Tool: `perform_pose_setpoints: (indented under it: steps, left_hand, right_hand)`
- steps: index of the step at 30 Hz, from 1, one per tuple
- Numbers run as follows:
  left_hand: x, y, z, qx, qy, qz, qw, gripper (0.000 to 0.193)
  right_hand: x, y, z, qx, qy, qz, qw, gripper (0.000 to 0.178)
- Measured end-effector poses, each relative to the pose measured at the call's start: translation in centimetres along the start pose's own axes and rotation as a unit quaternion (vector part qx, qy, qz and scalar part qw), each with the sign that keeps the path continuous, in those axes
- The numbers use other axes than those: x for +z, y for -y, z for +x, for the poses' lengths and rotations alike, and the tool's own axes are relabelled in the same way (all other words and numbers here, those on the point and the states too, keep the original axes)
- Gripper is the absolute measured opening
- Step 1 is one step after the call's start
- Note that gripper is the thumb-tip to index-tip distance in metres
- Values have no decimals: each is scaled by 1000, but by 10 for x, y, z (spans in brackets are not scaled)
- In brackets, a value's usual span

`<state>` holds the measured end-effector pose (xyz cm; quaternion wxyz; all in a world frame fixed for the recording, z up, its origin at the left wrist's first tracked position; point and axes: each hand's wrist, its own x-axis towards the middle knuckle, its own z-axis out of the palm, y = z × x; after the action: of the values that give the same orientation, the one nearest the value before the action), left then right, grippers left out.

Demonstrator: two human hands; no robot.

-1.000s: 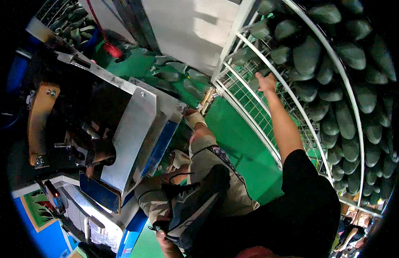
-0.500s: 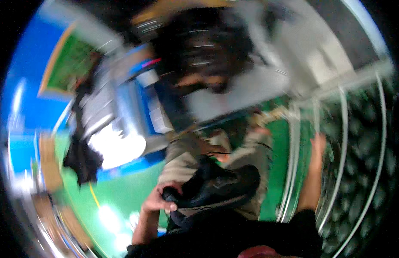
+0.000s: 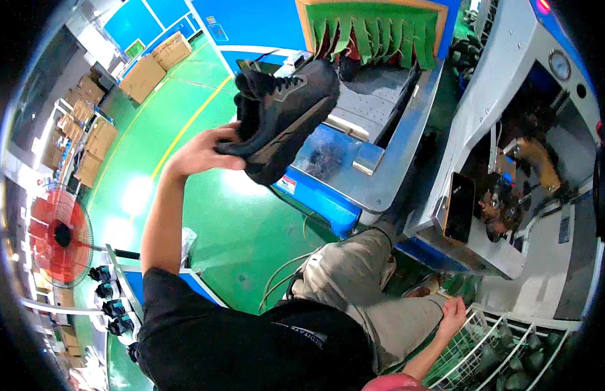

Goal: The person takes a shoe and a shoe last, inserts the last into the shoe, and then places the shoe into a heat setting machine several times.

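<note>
My left hand grips a black lace-up shoe by its heel and collar. The shoe is raised, tilted with its toe up and to the right, over the left side of a blue and steel conveyor machine. My right hand is low at the right, beside my knee and near a white wire rack. Its fingers are loosely bent, and I see nothing in them.
Green strip curtains hang over the conveyor opening. At the right stands a grey machine with a gauge and a phone on its edge. A red fan and a rack of shoes are at the left, cartons at the far left.
The view has swung left toward the conveyor. The shoe has risen from my lap, still in my left hand. My right hand has drawn back from the wire rack toward my knee.
</note>
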<state>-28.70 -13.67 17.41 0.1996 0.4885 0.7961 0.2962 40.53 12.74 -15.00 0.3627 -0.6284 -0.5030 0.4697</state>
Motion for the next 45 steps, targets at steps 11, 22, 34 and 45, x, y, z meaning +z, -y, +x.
perform_pose_setpoints:
  steps: [11, 22, 34, 45]
  left_hand:
    - [26, 40, 33, -64, -39, 326, 942, 66]
    - [-29, -15, -355, -194, -227, 407, 864, 47]
    - [10, -76, -752, -793, -482, 299, 222, 55]
    - [-44, 183, -347, -250, -429, 329, 804, 39]
  right_hand:
    - [24, -19, 9, -111, 133, -89, 981, 42]
    - [104, 35, 22, -317, 301, -299, 848, 39]
    - [202, 81, -12, -566, 395, -439, 575, 35]
    - [136, 73, -99, -276, 388, -500, 723, 44]
